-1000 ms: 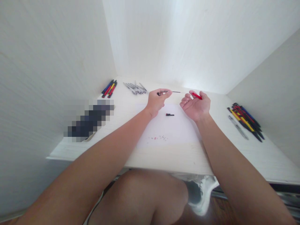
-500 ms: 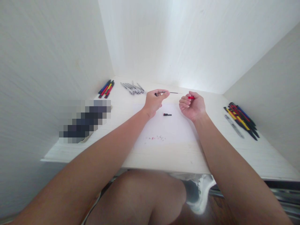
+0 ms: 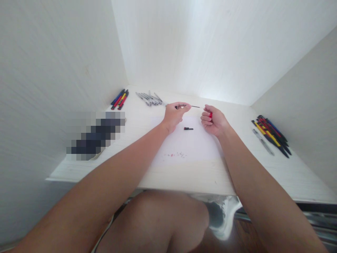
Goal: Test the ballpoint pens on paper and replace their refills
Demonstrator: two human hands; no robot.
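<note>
My left hand (image 3: 173, 116) pinches a clear-barrelled pen (image 3: 182, 105) above a sheet of white paper. From the pen a thin dark refill (image 3: 195, 106) sticks out to the right. My right hand (image 3: 215, 121) is closed, its thumb and forefinger at the refill's pale far end. Its other fingers curl around a small red piece (image 3: 210, 116), mostly hidden, whose kind I cannot make out. Below and between my hands, a black pen cap (image 3: 189, 128) with a red end lies on the paper (image 3: 195, 144).
Several clear pens (image 3: 150, 98) lie in a heap at the back left. Coloured markers (image 3: 119, 99) rest by the left wall, more markers (image 3: 271, 133) at the right, beside a single clear pen (image 3: 263, 142). A blurred-out dark object (image 3: 97, 135) sits at left. Small scribbles mark the paper.
My right hand has moved left and turned, bringing its thumb and forefinger to the refill's end. The red piece now sits lower in its curled fingers. My left hand has barely moved.
</note>
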